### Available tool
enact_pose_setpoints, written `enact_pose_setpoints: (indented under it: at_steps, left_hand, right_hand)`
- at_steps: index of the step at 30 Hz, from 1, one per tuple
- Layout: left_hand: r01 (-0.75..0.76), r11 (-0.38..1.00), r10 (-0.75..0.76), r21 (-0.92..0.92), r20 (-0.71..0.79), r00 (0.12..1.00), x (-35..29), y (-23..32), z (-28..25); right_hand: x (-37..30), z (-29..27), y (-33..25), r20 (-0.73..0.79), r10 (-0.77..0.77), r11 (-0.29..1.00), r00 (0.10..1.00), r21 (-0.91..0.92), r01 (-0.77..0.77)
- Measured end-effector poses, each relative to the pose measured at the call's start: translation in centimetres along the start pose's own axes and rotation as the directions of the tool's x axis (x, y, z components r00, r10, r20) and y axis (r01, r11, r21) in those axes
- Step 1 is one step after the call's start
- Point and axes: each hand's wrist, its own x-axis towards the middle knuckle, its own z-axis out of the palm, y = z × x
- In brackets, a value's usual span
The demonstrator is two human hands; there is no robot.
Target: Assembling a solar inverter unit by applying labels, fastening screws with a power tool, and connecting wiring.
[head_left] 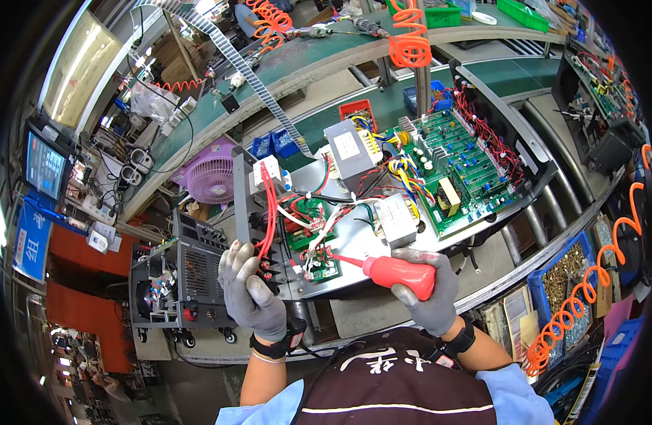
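My gloved right hand [437, 294] is wrapped round a red squeeze bottle [391, 273], tilted so its thin nozzle points left. The nozzle's tip is at a small green circuit board [319, 270] near the front edge of an open metal chassis [351, 241]. Beside the chassis's front left corner is my gloved left hand [254, 294], fingers stretched out and holding nothing that I can see. Thick red cables [271, 212] run down close to its fingertips; I cannot tell whether they touch. Two grey block-shaped transformers [349, 152] and a large green circuit board [475, 159] are mounted farther back and right.
The chassis rests on a roller conveyor [552, 209]. Left stands a dark machine on casters [198, 273], with a purple fan [211, 176] behind it. At right, a coiled orange air hose [577, 304] hangs before a blue bin of small metal parts [563, 280]. A green bench [305, 60] crosses the back.
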Motion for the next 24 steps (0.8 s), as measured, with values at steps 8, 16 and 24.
enact_pose_setpoints:
  at_steps: [8,16,24]
  left_hand:
    - [-0.002,1.0,0.002,0.002,-0.001,1.0,0.0,0.0,0.0]
    - [0.001,1.0,-0.001,-0.008,-0.006,1.0,-0.1,-0.2,0.0]
    - [0.016,1.0,-0.015,-0.018,0.019,1.0,0.0,-0.1,-0.2]
  right_hand:
    - [-0.5,0.2,0.5,-0.054,0.039,0.993,0.998,0.116,-0.032]
    - [-1.0,-0.5,-0.1,0.076,0.067,0.993,0.995,0.093,-0.074]
    - [-0.9,-0.6,-0.6,0.037,0.002,1.0,0.999,0.026,-0.003]
